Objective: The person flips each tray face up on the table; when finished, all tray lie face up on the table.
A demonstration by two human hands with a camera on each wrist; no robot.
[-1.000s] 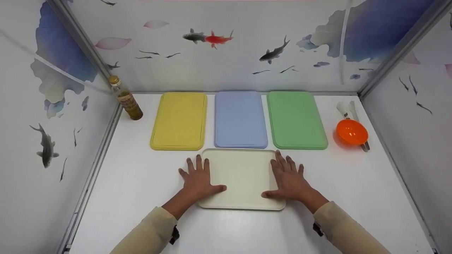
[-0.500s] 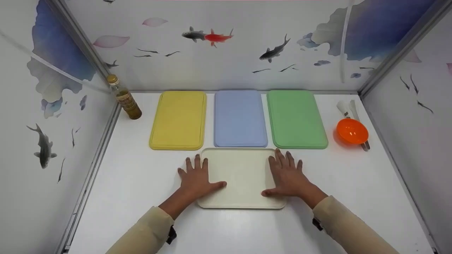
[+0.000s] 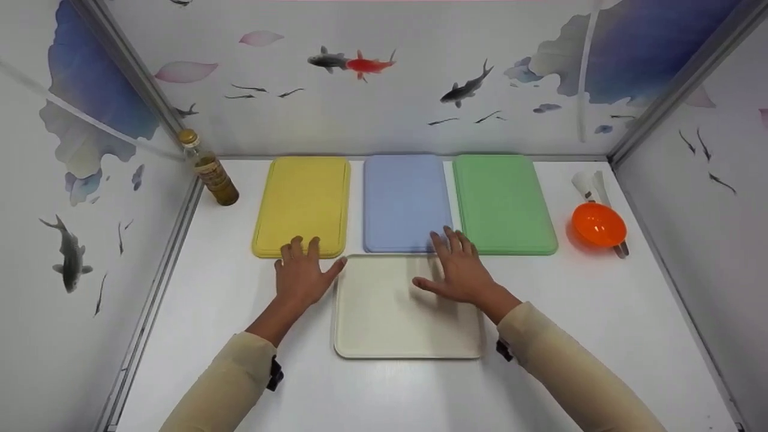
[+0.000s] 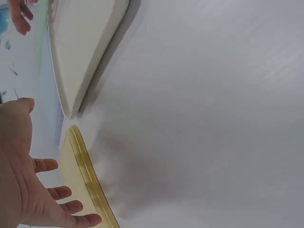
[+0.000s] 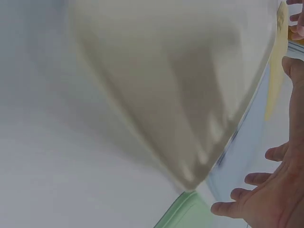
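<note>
A cream rectangular tray [image 3: 396, 330] with a low raised rim lies on the table in front of me. My left hand [image 3: 303, 277], fingers spread and holding nothing, is just off its far left corner. Those fingertips overlap the front edge of a yellow rectangular slab [image 3: 303, 204] with a stepped rim; the left wrist view [image 4: 88, 175] cannot settle contact. Above the tray's far right part hovers my right hand [image 3: 462, 273], casting a shadow on it. Its straight fingers reach toward matching blue [image 3: 405, 198] and green [image 3: 504, 204] slabs.
An oil bottle [image 3: 213, 177] with a yellow cap stands at the far left. On the right an orange bowl [image 3: 598, 225] sits over utensils whose pale ends [image 3: 603, 187] stick out. Printed wall panels [image 3: 384, 120] enclose the table's back and sides.
Both hands have lifted off the cream tray's sides and moved away from me. The left has gone forward and left toward the yellow slab, the right forward and inward. The tray stays put.
</note>
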